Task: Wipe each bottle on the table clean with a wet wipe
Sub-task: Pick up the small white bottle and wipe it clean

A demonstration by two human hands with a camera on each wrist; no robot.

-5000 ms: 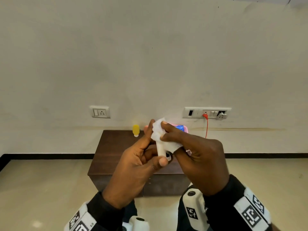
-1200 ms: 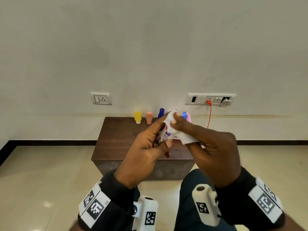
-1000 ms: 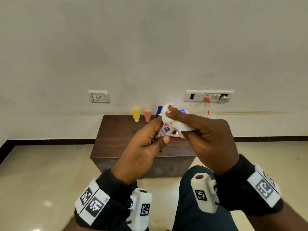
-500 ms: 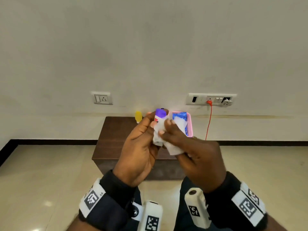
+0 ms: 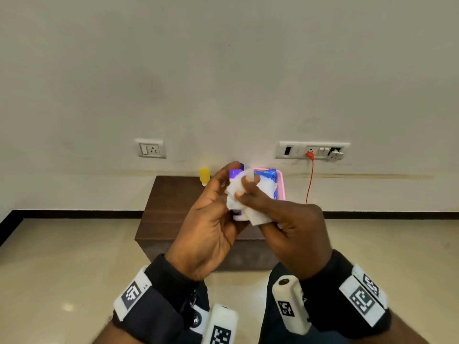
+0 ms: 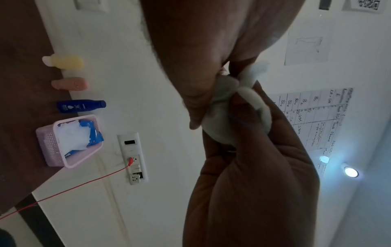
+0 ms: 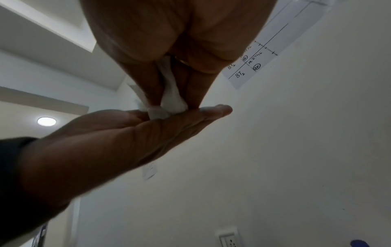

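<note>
My left hand (image 5: 218, 194) holds a small white bottle with a purple cap (image 5: 234, 174) upright above the table. My right hand (image 5: 249, 188) pinches a white wet wipe (image 5: 236, 194) and presses it against the bottle's body, hiding most of it. The left wrist view shows the wet wipe (image 6: 252, 100) bunched between both hands. In the right wrist view the wet wipe (image 7: 171, 98) is squeezed against my left hand's fingers (image 7: 190, 120). A yellow bottle (image 6: 65, 62), a peach bottle (image 6: 70, 84) and a dark blue bottle (image 6: 80, 106) stand along the table's back edge.
The brown table (image 5: 169, 207) stands against the wall. At its back right is a pink basket (image 5: 281, 187) holding a blue wipes pack (image 5: 267, 173). The yellow bottle (image 5: 204, 176) shows left of my hands. A red cable (image 5: 309, 180) hangs from the wall socket.
The bottle went from tilted to upright with its purple cap on top. My right hand moved the wipe from the top down over the bottle's body.
</note>
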